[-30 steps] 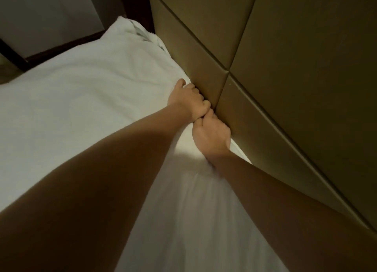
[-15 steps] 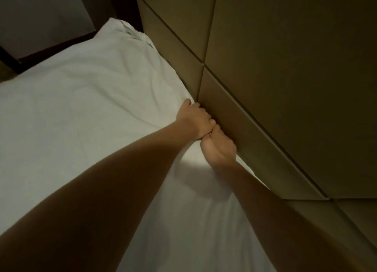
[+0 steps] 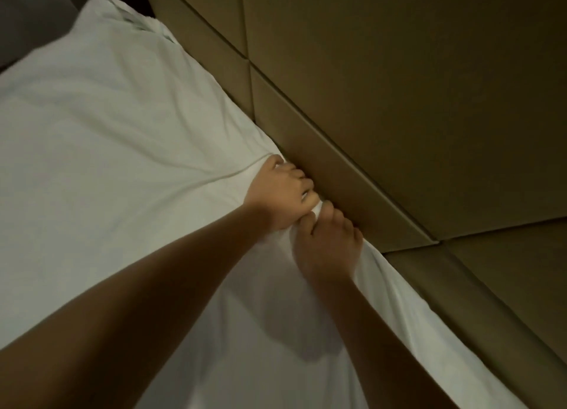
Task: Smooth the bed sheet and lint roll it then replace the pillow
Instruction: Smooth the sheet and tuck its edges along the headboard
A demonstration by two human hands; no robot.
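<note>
Head view: dim room; tan padded wall panels [image 3: 399, 102] run diagonally along the far side of the bed; a dark area at top left cannot be identified. The white bed sheet [image 3: 107, 169] fills the left and lower frame; its far edge lies against the panels; creases fan out across it from the gripped point; fabric is bunched at the far corner.

Step in hand (judged): smoothing; the sheet edge is being drawn taut at the panel side, prob. for tucking. No lint roller or pillow is in view, so the later steps are judged not begun.

Next move (judged): equal tension is req'd from both hands; the edge is to be pulled toward the panels, then pushed down btwn bed and panels; the fan of creases is to be checked afterwards.

Hands: the left hand [image 3: 282, 191] is closed, w/ fingers curled round a fold of the sheet edge; its knuckles are at the panel, contact not confirmable. The right hand [image 3: 325, 246] sits just beside it, closed on the same edge; cloth is pinched btwn thumb and fingers; its fingertips are hidden past the edge.
</note>
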